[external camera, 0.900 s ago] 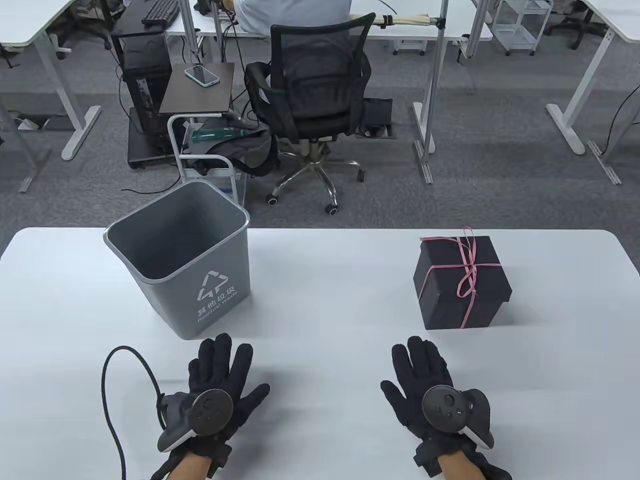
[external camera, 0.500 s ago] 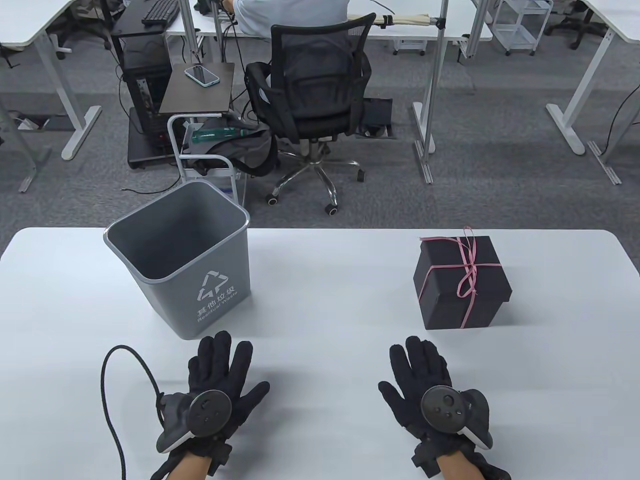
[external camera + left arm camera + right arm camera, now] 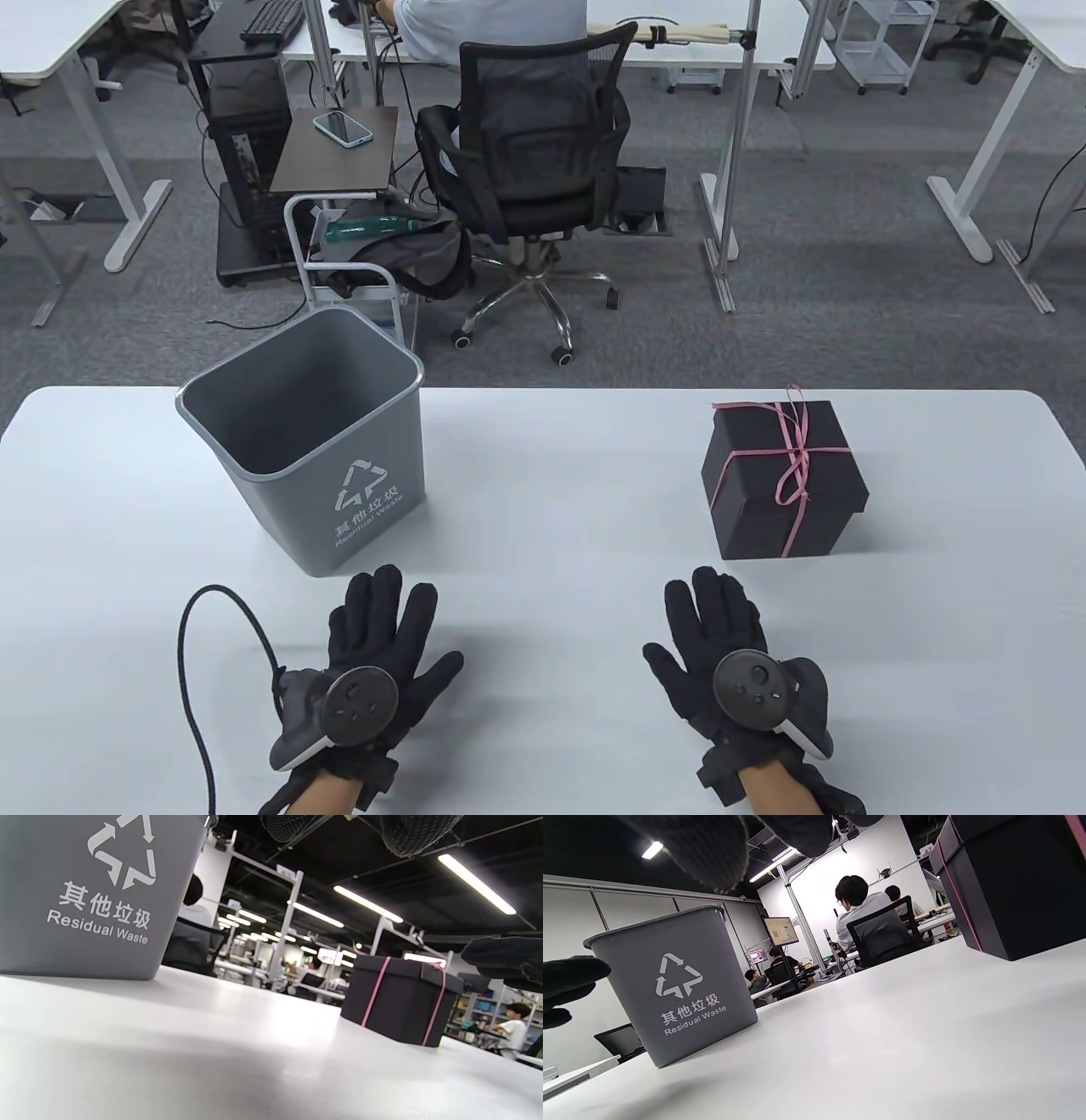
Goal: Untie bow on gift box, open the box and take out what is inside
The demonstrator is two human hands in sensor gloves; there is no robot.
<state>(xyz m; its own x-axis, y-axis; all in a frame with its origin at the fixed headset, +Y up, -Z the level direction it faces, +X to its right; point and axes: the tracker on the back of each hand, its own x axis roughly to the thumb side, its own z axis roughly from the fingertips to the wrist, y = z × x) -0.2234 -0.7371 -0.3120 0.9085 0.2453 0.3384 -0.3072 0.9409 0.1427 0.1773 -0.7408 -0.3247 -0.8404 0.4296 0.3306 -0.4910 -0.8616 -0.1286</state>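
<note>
A black gift box [image 3: 780, 480] stands lidded on the right half of the white table [image 3: 560, 526], tied with a thin pink ribbon whose bow [image 3: 796, 441] lies on the lid. The box [image 3: 398, 999] shows in the left wrist view and its corner [image 3: 1014, 887] fills the right wrist view's upper right. My left hand [image 3: 382, 632] lies flat near the front edge, fingers straight, holding nothing. My right hand [image 3: 708, 632] lies flat just in front of the box, a short gap from it, fingers straight and empty.
A grey waste bin [image 3: 310, 441] marked Residual Waste stands on the table's left half, just beyond my left hand. A black cable [image 3: 191, 671] loops from the left wrist. Beyond the far edge a person sits at a desk in an office chair [image 3: 526, 161].
My left hand has slid slightly to the right and back. The right hand, the box and the bin have stayed put.
</note>
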